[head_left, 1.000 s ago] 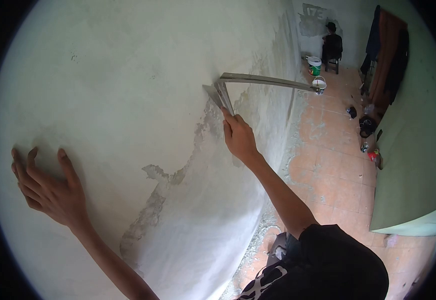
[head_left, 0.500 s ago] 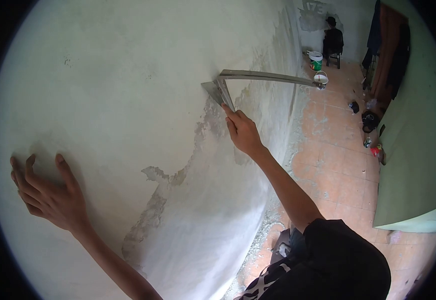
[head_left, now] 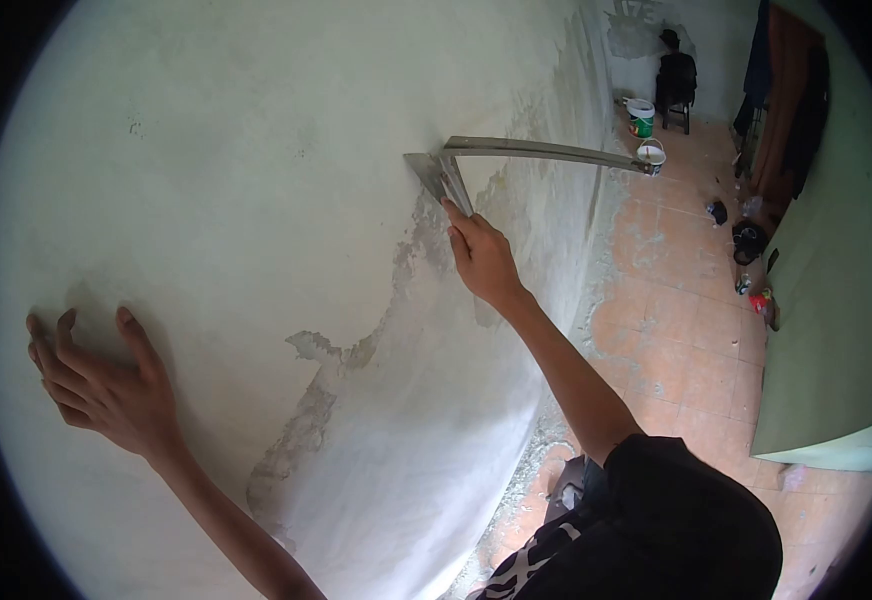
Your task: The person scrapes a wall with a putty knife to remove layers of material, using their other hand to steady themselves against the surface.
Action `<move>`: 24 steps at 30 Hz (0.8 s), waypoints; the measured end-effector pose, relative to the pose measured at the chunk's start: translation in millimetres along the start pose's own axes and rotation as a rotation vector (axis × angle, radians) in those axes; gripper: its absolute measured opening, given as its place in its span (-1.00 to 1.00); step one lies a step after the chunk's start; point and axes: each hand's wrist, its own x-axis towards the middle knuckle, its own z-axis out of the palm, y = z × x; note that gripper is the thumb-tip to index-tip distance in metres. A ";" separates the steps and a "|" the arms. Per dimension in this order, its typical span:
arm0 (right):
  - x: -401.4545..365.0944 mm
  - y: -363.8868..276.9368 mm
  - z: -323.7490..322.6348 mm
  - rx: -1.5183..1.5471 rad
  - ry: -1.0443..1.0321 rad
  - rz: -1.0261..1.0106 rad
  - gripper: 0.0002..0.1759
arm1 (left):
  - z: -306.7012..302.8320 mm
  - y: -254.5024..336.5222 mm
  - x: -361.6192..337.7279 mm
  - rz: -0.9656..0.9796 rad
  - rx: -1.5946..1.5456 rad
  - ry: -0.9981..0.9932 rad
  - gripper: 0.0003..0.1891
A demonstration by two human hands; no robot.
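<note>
On the right, my right hand (head_left: 486, 260) is closed round the handle of a putty knife (head_left: 424, 172), its flat metal blade at the wall. A long, narrow metal blade (head_left: 546, 151) reaches rightward from beside it; how its near end is held or joined I cannot make out. The pale plastered wall (head_left: 226, 200) fills the left and middle of the view. Below the knife runs a rough, grey patch of bare or flaking surface (head_left: 306, 410). My left hand (head_left: 106, 385) rests against the wall at the far left, fingers spread, holding nothing.
A tiled floor (head_left: 671, 320) with pale splatters runs along the wall. Two buckets, a white one (head_left: 651, 155) and a green-and-white one (head_left: 641, 118), stand near a seated person (head_left: 676, 80) at the back. Hanging clothes (head_left: 786, 110) and a green partition (head_left: 836, 330) are at right.
The room behind has shifted slightly right in view. The putty knife's blade sits a touch higher and turned a little; both hands stay nearly in place.
</note>
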 end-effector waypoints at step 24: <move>-10.3 -31.5 5.6 -0.018 0.039 0.077 -0.56 | -2.3 1.8 -1.3 -0.012 0.011 -0.001 -0.44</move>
